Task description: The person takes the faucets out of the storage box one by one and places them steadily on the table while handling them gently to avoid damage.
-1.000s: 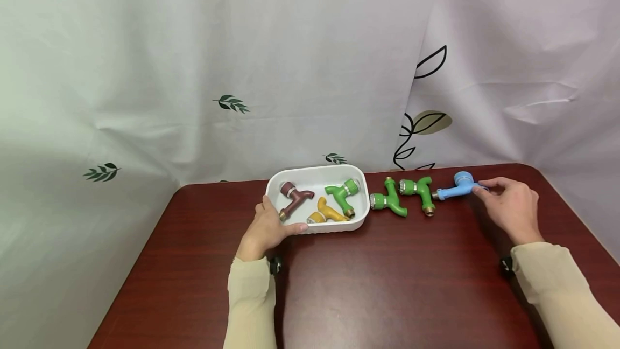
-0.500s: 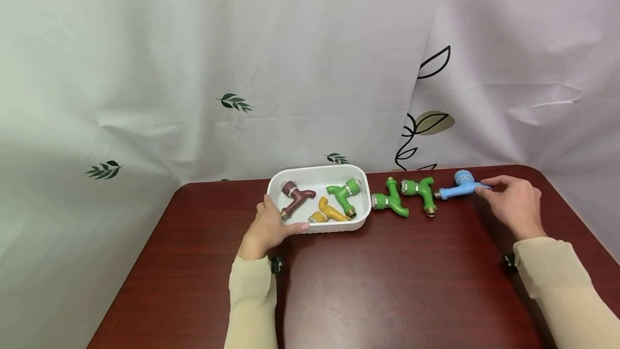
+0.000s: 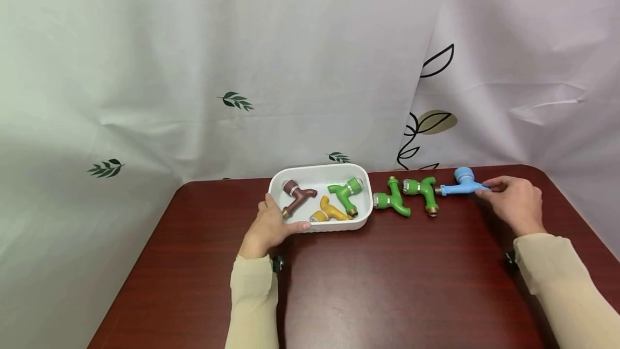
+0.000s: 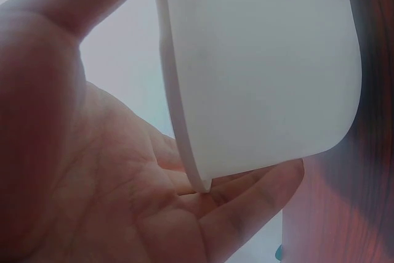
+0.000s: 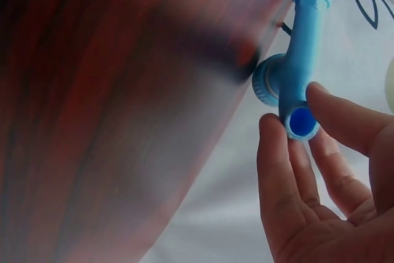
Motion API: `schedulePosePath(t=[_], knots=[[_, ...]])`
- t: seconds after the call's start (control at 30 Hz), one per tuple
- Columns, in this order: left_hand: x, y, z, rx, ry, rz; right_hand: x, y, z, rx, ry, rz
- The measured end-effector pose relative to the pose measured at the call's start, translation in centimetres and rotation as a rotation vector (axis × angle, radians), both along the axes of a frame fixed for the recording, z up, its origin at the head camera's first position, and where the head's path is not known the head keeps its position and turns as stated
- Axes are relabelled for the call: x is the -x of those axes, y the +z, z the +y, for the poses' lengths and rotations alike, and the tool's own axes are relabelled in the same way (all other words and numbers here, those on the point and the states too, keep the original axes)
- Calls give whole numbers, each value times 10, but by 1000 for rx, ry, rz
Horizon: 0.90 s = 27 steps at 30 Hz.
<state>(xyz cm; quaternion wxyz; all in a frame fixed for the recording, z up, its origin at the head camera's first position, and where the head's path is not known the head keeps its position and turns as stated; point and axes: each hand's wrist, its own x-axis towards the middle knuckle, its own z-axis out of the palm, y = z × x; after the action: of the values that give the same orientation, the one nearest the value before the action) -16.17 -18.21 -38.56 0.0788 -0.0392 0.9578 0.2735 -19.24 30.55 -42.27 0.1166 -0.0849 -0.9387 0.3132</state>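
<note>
My left hand (image 3: 265,230) grips the near-left corner of a white plastic tray (image 3: 363,221), thumb on the front rim and fingers along the left side. The left wrist view shows the tray wall (image 4: 265,72) between thumb and fingers. In the tray lie a maroon tap (image 3: 301,196), a yellow tap (image 3: 331,210) and a green tap (image 3: 345,194). At the right, my right hand (image 3: 515,203) pinches the spout end of a blue tap (image 3: 457,189); in the right wrist view, thumb and fingertips surround the open mouth of this blue tap (image 5: 301,60).
Two green taps, one (image 3: 394,198) beside the tray and another (image 3: 426,195) farther right, lie between the tray and the blue tap. The dark red table (image 3: 387,284) ends at a pale printed curtain (image 3: 300,69) behind.
The blue tap has turned slightly in my right hand, its threaded end shifting a little toward the back. My left hand and the tray stay in place; the head view has shifted slightly.
</note>
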Motion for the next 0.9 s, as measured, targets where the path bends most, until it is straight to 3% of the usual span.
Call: schedulePosePath(t=[0.9], knots=[[1,0,2,5,21,-15,3,-3,6,-2,44,-109]])
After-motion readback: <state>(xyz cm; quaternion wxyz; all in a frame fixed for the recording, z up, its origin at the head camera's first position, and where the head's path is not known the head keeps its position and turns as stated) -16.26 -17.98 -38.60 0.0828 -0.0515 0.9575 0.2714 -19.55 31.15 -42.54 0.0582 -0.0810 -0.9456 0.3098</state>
